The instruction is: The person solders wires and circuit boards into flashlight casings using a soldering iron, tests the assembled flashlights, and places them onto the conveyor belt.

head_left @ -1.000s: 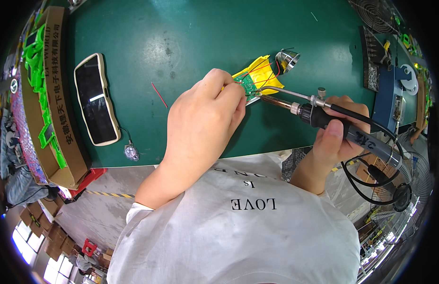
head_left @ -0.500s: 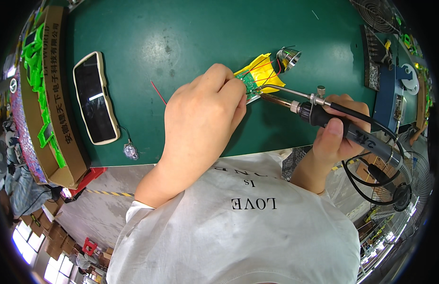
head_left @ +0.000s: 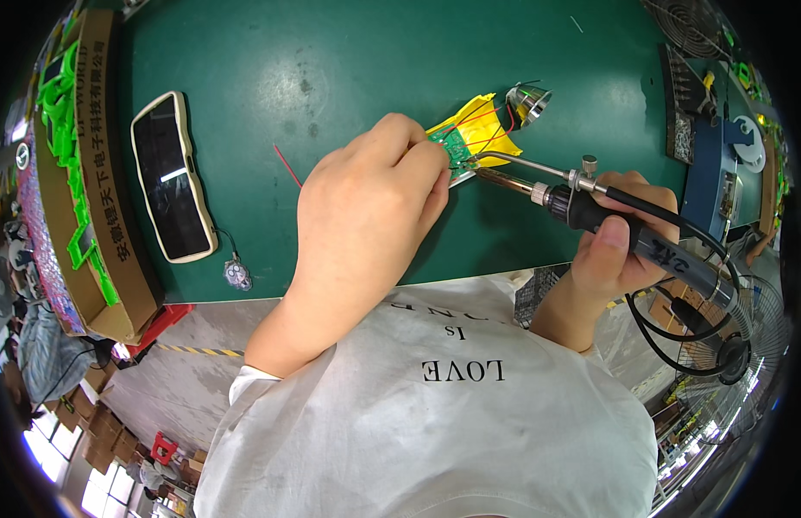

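My right hand grips a soldering iron with a thin metal solder-feed tube clamped along it. The iron's tip meets a small green circuit board near its lower right edge. My left hand is closed, its fingers pinched down at the board's left side; the fingertips and what they hold are hidden. A red wire sticks out beyond this hand on the left. The board lies against an open yellow plastic housing. Thin red and black wires lead towards a silvery cone-shaped reflector.
On the green tabletop, a phone in a cream case with a small charm lies at left. Beyond it stands a cardboard box with green plastic parts. A blue device is at right, near a black cable.
Almost nothing differs. My left hand has shifted very slightly, while the soldering iron stays at the board.
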Demonstrator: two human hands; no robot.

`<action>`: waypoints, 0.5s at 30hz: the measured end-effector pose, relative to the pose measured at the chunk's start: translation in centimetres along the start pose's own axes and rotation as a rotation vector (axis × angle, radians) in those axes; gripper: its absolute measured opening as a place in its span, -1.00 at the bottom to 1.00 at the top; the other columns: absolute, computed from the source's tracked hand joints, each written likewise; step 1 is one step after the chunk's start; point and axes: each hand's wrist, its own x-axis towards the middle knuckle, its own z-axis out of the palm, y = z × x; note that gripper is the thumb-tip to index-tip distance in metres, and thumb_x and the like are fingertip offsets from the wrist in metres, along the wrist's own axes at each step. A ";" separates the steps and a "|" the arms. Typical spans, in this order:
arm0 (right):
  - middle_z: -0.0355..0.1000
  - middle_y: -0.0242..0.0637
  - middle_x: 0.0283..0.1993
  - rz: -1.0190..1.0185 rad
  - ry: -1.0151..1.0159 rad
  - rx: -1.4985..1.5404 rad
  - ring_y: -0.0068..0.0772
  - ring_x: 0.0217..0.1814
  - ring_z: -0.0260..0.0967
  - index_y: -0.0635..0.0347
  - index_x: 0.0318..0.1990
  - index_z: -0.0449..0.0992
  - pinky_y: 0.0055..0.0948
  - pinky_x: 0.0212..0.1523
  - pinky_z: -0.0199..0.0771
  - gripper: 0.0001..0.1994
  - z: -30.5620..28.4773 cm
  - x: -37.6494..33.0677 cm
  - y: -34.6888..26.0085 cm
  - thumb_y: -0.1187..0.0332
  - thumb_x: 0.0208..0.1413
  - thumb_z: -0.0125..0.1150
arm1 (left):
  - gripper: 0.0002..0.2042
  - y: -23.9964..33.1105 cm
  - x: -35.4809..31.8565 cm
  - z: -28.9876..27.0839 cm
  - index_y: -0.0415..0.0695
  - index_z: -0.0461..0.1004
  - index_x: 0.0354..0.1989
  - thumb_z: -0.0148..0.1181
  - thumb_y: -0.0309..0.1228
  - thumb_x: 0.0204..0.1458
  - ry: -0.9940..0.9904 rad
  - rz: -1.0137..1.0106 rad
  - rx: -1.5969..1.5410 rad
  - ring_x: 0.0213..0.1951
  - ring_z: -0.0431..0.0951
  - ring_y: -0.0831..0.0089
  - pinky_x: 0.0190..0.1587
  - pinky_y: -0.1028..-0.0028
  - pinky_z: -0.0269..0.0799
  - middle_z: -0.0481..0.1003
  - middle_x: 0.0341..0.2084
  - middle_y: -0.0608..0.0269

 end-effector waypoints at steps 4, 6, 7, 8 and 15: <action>0.29 -0.24 -0.56 0.003 -0.002 -0.007 -0.49 -0.57 0.22 0.42 -0.49 0.38 -0.62 -0.57 0.17 -0.72 0.0 0.0 0.0 0.31 -0.15 0.25 | -0.85 0.0 0.0 0.1 -0.14 0.40 -0.56 0.24 -0.61 -0.33 0.008 0.017 0.017 -0.60 0.45 0.45 -0.56 0.52 0.33 0.40 -0.51 0.36; 0.29 -0.24 -0.56 -0.008 -0.004 0.001 -0.50 -0.57 0.22 0.42 -0.49 0.39 -0.62 -0.57 0.17 -0.72 -0.1 -0.1 0.1 0.31 -0.15 0.25 | -0.85 0.0 0.0 0.0 -0.13 0.40 -0.56 0.24 -0.60 -0.33 -0.001 0.005 0.018 -0.60 0.46 0.46 -0.56 0.52 0.33 0.40 -0.51 0.37; 0.29 -0.24 -0.56 -0.018 -0.005 0.008 -0.50 -0.57 0.22 0.42 -0.49 0.39 -0.62 -0.56 0.17 -0.72 -0.1 -0.1 0.2 0.31 -0.15 0.25 | -0.85 0.0 0.0 0.0 -0.13 0.40 -0.56 0.24 -0.60 -0.33 -0.002 0.005 0.018 -0.60 0.46 0.46 -0.56 0.52 0.33 0.40 -0.51 0.37; 0.29 -0.24 -0.56 -0.018 -0.005 0.008 -0.50 -0.57 0.22 0.42 -0.49 0.39 -0.62 -0.56 0.17 -0.72 -0.1 -0.1 0.1 0.31 -0.15 0.25 | -0.85 0.0 0.1 0.0 -0.13 0.40 -0.56 0.25 -0.60 -0.33 -0.007 -0.001 0.012 -0.59 0.46 0.46 -0.56 0.52 0.33 0.40 -0.51 0.37; 0.30 -0.24 -0.56 -0.004 -0.012 -0.011 -0.51 -0.58 0.21 0.40 -0.49 0.38 -0.60 -0.56 0.16 -0.72 0.0 -0.1 0.0 0.32 -0.15 0.25 | -0.86 0.0 0.1 0.0 -0.14 0.40 -0.56 0.25 -0.58 -0.31 -0.018 -0.003 0.028 -0.59 0.47 0.47 -0.55 0.53 0.33 0.40 -0.51 0.38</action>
